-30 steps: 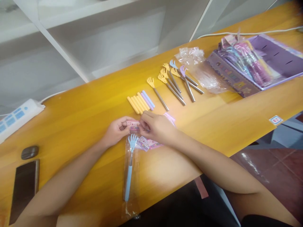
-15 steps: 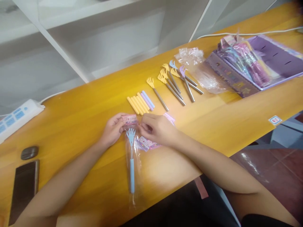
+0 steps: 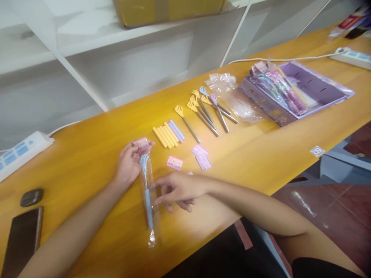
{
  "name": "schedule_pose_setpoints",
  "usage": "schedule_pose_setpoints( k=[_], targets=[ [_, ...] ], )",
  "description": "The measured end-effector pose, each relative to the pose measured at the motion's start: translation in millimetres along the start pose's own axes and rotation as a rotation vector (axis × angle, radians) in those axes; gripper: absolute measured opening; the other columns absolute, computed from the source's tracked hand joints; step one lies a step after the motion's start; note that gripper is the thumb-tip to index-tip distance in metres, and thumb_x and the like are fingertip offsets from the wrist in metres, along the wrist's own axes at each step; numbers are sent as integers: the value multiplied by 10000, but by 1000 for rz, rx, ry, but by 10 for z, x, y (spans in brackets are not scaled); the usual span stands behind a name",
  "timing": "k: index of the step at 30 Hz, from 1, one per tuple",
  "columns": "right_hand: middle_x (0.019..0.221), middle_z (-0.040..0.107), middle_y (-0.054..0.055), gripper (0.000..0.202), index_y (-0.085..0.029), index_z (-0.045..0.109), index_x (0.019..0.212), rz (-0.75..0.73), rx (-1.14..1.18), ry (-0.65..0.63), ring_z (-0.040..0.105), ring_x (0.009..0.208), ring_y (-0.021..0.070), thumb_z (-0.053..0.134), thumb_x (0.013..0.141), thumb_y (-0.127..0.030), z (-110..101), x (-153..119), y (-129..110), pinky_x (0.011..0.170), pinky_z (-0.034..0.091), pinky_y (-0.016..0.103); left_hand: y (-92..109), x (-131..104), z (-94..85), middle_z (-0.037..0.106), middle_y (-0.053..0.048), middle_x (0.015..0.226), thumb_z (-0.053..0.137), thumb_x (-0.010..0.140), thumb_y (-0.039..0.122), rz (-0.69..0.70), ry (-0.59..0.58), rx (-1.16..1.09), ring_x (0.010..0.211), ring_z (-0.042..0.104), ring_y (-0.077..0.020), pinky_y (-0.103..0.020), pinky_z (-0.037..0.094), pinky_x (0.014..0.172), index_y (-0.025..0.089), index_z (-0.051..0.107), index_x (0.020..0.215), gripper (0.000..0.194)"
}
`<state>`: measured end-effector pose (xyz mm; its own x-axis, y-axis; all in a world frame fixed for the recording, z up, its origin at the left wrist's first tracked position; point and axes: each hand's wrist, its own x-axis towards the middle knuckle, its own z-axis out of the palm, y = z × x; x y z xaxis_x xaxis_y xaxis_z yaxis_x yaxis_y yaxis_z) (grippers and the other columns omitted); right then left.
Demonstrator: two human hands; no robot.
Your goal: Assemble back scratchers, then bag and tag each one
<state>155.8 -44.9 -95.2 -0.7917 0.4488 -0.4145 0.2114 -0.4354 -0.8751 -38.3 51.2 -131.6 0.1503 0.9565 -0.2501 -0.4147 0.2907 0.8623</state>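
My left hand (image 3: 127, 164) is closed on the top of a clear plastic bag, by its pink header card (image 3: 141, 144). Inside the bag lies a blue back scratcher (image 3: 148, 208), hand-shaped end up by the card and blue handle towards me. Just right of the bag hovers my right hand (image 3: 179, 189), fingers apart and holding nothing; whether a fingertip touches the plastic I cannot tell. Beyond it are a pink card (image 3: 174, 163) and some purple cards (image 3: 203, 161), with another card partly hidden under the right hand.
Several coloured tubes (image 3: 165, 136) lie in a row, beside several back scratchers (image 3: 216, 112) with metal rods. Behind them are clear bags (image 3: 222, 82) and a purple box (image 3: 342, 92) holding packed items. At left are a phone (image 3: 21, 239), a black case (image 3: 31, 197) and a power strip (image 3: 24, 152).
My right hand has left the header card, moved down beside the bag and opened, uncovering cards. My left hand keeps the bag, now slightly further left. The view has shifted.
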Motion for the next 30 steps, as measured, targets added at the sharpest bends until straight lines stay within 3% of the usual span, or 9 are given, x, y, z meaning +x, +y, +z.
schedule_pose_setpoints(
  k=[3,7,10,16,21,23,25,28,30],
  targets=[
    [767,666,-70,800,-203,367,1553,-31,167,-51,549,379,52,722,928,-555,44,114,52,338,374,169,6,3,23,815,-113,1000,641,797,113,26,34,3,1026,786,-242,-340,592,1007,126,701,958,173],
    [696,615,-97,676,-197,530,1344,-82,285,-69,551,381,57,793,855,-582,77,223,126,307,360,157,-48,-10,45,814,-80,965,638,776,136,180,135,18,1000,791,-237,-355,582,1007,169,638,892,121],
    [664,593,-109,569,-198,573,1204,-92,265,-1,517,370,40,807,845,-573,86,235,132,299,339,144,-78,-26,37,810,-71,988,649,779,157,230,149,58,1014,784,-231,-335,578,976,178,625,910,134],
    [628,577,-91,516,-149,600,896,-113,186,94,505,370,30,811,814,-613,55,204,31,303,340,141,-49,-10,-25,794,-49,960,634,781,265,166,128,-57,978,762,-215,-298,580,871,191,645,963,197],
    [618,555,-89,480,-135,643,931,-208,163,252,439,359,16,788,849,-585,-93,-17,-187,304,279,150,-23,32,-82,764,-40,894,624,745,266,120,46,-169,877,722,-184,-291,569,847,193,669,880,160],
    [615,545,-83,435,-132,679,1003,-292,90,354,427,385,20,768,882,-541,-220,-283,-343,333,277,161,-20,42,-98,761,-52,898,634,732,244,115,23,-159,888,713,-186,-296,561,849,188,684,903,186],
    [600,509,-79,369,-134,717,1037,-384,-44,538,409,433,21,744,916,-481,-384,-676,-532,383,281,166,-24,45,-106,761,-72,922,633,740,250,96,0,-141,896,705,-188,-297,551,844,175,695,928,212],
    [576,463,-83,271,-139,744,1048,-492,-206,945,364,464,18,742,922,-380,-660,-1421,-836,426,257,174,-37,42,-104,736,-59,916,631,730,227,113,-32,-122,865,680,-170,-284,535,818,178,689,895,182],
    [674,565,-45,195,-126,735,1041,-627,-269,1315,419,500,6,698,946,-291,-840,-1940,-1026,452,270,173,-47,42,-98,715,-47,908,628,719,212,126,-54,-112,847,663,-164,-282,531,803,184,682,861,155]
  ],
)
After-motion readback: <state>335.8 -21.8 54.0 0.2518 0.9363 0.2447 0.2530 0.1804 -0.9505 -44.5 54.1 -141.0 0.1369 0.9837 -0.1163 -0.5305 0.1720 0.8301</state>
